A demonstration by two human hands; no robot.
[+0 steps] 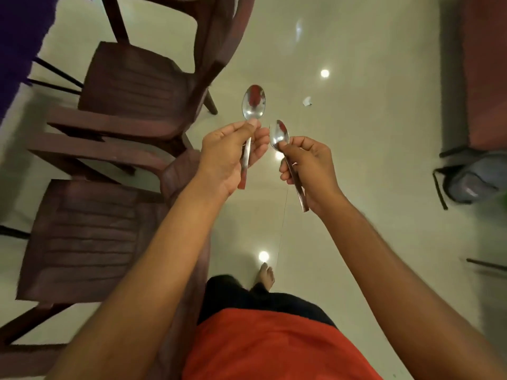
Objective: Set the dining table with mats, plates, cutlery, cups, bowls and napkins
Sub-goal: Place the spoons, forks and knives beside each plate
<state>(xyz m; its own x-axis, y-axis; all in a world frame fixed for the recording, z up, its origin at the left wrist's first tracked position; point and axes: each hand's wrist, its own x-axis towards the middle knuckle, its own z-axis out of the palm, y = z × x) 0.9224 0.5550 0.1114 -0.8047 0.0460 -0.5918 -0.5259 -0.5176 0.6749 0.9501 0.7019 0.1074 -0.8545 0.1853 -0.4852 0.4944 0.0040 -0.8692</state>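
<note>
My left hand (230,152) pinches a shiny steel spoon (251,116) upright, bowl above my fingers. Just right of it, my right hand (310,171) grips a second steel spoon (282,144). Brown plastic chairs (131,100) stand to the left.

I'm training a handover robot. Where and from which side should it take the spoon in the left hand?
Probably the bare handle end below the left hand, coming from underneath: the spoon stands nearly upright, the hand pinches its neck, leaving only bowl and tail free.

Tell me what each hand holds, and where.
The left hand pinches one spoon at the top of its handle, just below the bowl. The right hand grips a second spoon the same way.
</note>
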